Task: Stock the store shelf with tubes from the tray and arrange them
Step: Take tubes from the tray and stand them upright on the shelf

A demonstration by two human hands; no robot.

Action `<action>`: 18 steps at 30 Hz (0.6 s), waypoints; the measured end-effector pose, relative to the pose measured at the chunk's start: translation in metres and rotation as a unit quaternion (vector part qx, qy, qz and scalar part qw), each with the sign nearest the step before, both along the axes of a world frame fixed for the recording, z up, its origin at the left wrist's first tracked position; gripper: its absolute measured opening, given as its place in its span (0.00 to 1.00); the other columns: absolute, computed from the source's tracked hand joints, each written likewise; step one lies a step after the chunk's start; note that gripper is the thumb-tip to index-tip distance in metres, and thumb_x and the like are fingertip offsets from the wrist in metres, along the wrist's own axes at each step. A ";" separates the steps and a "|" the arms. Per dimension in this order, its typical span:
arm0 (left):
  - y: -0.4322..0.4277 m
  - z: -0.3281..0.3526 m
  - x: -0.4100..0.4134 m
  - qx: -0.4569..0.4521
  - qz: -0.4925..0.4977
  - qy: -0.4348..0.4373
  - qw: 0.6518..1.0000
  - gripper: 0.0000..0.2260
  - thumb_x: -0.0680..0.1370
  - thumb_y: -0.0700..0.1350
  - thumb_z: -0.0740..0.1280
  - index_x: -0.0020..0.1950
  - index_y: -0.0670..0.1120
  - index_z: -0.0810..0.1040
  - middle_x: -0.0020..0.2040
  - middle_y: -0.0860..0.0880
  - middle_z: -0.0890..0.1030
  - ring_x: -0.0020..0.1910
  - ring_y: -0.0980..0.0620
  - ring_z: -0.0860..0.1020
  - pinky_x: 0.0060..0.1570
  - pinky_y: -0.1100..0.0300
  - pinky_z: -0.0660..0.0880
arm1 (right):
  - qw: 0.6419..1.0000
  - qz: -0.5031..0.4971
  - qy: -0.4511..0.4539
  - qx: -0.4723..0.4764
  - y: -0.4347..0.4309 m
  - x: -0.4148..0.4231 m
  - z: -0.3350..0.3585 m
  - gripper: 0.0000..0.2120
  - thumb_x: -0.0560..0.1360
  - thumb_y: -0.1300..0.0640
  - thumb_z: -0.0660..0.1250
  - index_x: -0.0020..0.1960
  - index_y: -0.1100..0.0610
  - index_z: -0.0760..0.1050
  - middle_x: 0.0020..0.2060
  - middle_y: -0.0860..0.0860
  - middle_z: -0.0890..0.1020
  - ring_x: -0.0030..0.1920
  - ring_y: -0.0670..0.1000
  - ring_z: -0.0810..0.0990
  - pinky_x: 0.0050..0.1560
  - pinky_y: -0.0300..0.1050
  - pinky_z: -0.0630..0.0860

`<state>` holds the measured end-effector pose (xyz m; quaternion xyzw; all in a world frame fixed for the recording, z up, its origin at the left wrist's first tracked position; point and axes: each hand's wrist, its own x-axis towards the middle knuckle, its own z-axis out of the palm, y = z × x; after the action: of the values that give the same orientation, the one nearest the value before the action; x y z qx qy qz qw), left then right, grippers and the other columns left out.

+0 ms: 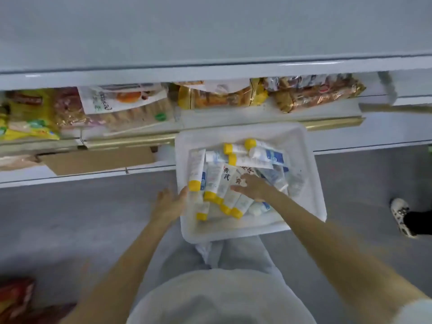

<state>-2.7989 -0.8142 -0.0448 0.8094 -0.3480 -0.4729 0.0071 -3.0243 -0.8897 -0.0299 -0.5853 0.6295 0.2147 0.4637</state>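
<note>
- While the right hand (254, 187) lies flat over the pile, its fingers (237, 188) are straight and slightly spread. They point toward the left of the frame and rest on the white plastic tubes with yellow caps (215, 176).
- Left hand (169, 203): the fingers (183, 192) are straight and close together, touching the left rim of the tray beside one yellow cap; they pinch nothing.
- All the tubes lie jumbled in the white rectangular plastic tray (312, 188) at the centre of the frame, some with blue labels, some crossing over others.
- Both bare forearms reach up from the lower edge, over light grey trousers (236, 256).
- Behind the tray, white metal store shelves (233, 67) cross the upper half, holding clear-wrapped bread packages (304, 93).
- A flat brown cardboard box (98, 160) sits on the lowest shelf, centre left.
- On the grey floor (70, 218), a white patterned shoe (401, 216) shows at the right edge and red packaging (16, 295) at the lower left.
</note>
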 end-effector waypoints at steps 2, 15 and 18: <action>0.022 -0.012 -0.013 0.002 0.083 0.033 0.996 0.30 0.78 0.61 0.59 0.70 0.39 0.66 0.70 0.40 0.70 0.68 0.40 0.68 0.67 0.47 0.64 | 0.996 -0.092 -0.006 0.003 0.011 -0.010 -0.024 0.32 0.78 0.44 0.62 0.74 0.62 0.60 0.71 0.57 0.68 0.69 0.56 0.68 0.60 0.44 0.65; 0.026 -0.027 -0.029 0.000 0.236 0.065 0.970 0.26 0.77 0.63 0.58 0.61 0.44 0.74 0.57 0.45 0.79 0.56 0.44 0.77 0.54 0.53 0.72 | 0.960 -0.262 0.038 -0.093 0.026 -0.064 -0.126 0.30 0.69 0.40 0.69 0.64 0.58 0.72 0.59 0.57 0.78 0.60 0.61 0.76 0.60 0.60 0.74; 0.023 -0.022 -0.027 0.002 0.228 0.074 0.971 0.28 0.75 0.65 0.57 0.60 0.44 0.75 0.56 0.46 0.80 0.55 0.45 0.77 0.58 0.50 0.73 | 0.947 -0.301 0.053 -0.097 0.025 -0.038 -0.107 0.33 0.71 0.43 0.70 0.68 0.61 0.67 0.65 0.60 0.72 0.66 0.62 0.69 0.65 0.60 0.69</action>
<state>-2.8261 -0.7913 -0.0668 0.8301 -0.1516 -0.5184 0.1386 -3.0622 -0.8647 -0.1372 -0.3984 0.8179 0.0340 0.4137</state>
